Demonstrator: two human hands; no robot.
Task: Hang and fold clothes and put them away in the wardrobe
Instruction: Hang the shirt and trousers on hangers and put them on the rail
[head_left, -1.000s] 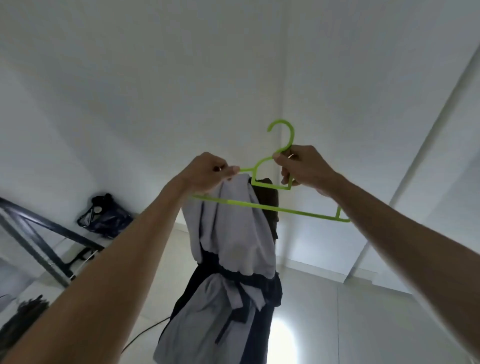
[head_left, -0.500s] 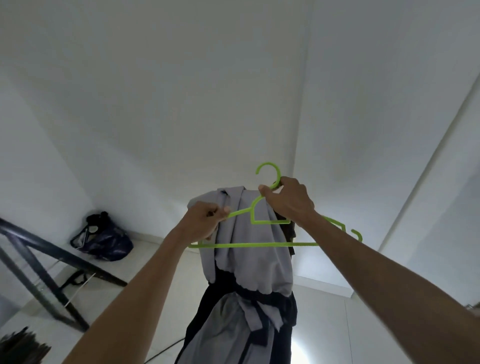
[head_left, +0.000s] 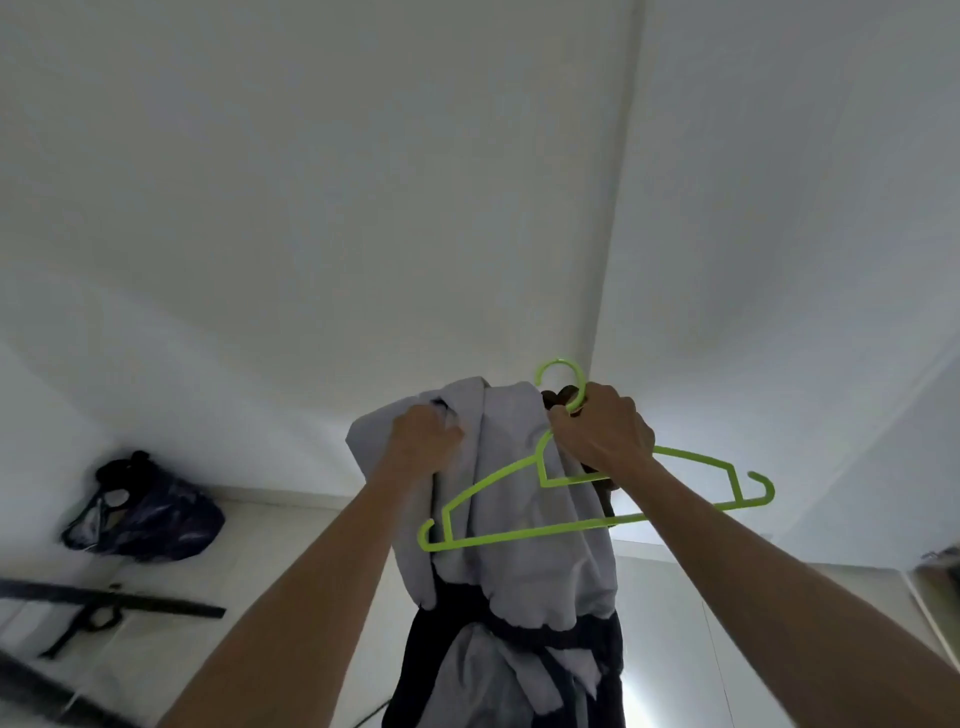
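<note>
Green plastic hanger (head_left: 597, 499) held up at arm's length against a white wall. Right hand (head_left: 602, 436) clenched on its neck, just below the hook, which stands clear above the knuckles. Left hand (head_left: 423, 439) bunched tight on a fistful of the grey garment (head_left: 519, 519) near its top edge. Both grips closed and holding; neither hand free.

Garment: pale grey cloth with dark navy bands lower down, hanging in a long drape between the forearms. Hanger sits in front of the cloth, tilted, left tip lower than right. Right arm of the hanger is bare; I cannot tell whether any part of the left arm is inside the cloth.

Step in hand, as I judge it: getting the garment onto the hanger. Not yet done; the weight is carried by the left hand, not the hanger. Next move likely calls for finding the neck or shoulder opening with the left hand and feeding a hanger arm through while the right keeps the hook steady. Bunched cloth may snag on the upturned end hooks.

Containers: dark bag (head_left: 140, 519) on the floor against the wall to the left, slumped, partly open; contents too dim to name. Black metal frame (head_left: 104, 608) lies near it. No wardrobe in view.
</note>
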